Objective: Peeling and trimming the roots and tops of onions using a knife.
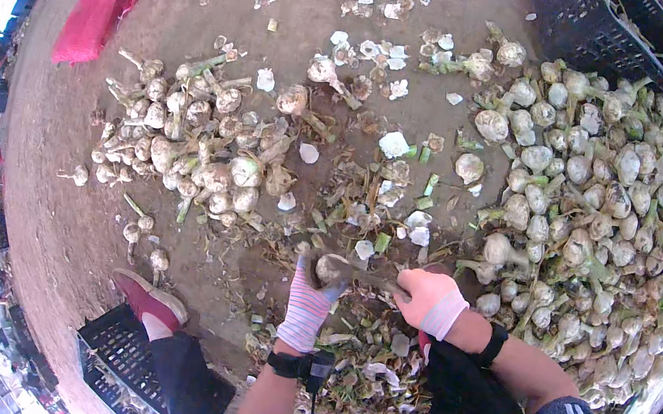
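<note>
My left hand (312, 300), in a striped knit glove with a dirty dark palm, is closed around a garlic bulb (332, 269). Just to the right, my right hand (431, 301) wears a similar glove with a pinkish back. Its fingers grip a slim brownish-grey object (378, 280) that reaches to the bulb. Blur hides whether this is the garlic's stalk or a tool. Below the hands, between my legs, lies a heap of garlic trimmings (368, 373), with papery skins and cut green stem pieces.
Right of me rises a big pile of untrimmed garlic (595, 220), before a black plastic crate (575, 30). A looser garlic group (203, 144) lies ahead on the left. Farther left is a pink mesh sack (108, 1). Another black crate (125, 357) stands by my left leg.
</note>
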The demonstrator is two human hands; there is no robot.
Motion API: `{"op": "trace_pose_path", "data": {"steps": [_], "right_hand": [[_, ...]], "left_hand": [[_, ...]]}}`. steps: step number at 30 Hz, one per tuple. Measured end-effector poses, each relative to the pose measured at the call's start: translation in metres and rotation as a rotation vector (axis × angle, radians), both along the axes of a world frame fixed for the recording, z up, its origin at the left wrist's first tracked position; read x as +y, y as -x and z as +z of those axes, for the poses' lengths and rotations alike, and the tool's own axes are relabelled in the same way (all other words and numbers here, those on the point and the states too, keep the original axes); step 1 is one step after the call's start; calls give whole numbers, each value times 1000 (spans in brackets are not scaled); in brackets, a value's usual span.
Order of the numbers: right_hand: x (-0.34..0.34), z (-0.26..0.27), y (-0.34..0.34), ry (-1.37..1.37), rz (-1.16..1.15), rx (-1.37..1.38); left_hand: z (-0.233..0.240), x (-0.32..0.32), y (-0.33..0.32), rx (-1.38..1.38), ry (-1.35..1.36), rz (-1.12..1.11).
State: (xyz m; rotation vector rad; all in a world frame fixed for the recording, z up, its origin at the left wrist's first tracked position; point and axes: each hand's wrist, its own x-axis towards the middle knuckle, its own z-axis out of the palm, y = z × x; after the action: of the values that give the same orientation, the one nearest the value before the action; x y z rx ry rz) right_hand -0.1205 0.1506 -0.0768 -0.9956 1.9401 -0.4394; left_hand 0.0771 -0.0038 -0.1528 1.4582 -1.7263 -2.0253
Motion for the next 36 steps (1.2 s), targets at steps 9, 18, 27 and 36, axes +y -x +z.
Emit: {"op": "trace_pose_path", "data": {"steps": [9, 18, 27, 36], "right_hand": [[-28, 43, 15, 21, 269, 40], [-22, 33, 16, 32, 294, 104], [0, 4, 17, 140, 205, 194], [-25, 39, 13, -27, 176, 79]], "left_hand": [[19, 11, 7, 398, -248, -39], [42, 6, 26, 333, -519, 25], [48, 16, 32, 206, -318, -138], [20, 18, 23, 637, -819, 319]]}}
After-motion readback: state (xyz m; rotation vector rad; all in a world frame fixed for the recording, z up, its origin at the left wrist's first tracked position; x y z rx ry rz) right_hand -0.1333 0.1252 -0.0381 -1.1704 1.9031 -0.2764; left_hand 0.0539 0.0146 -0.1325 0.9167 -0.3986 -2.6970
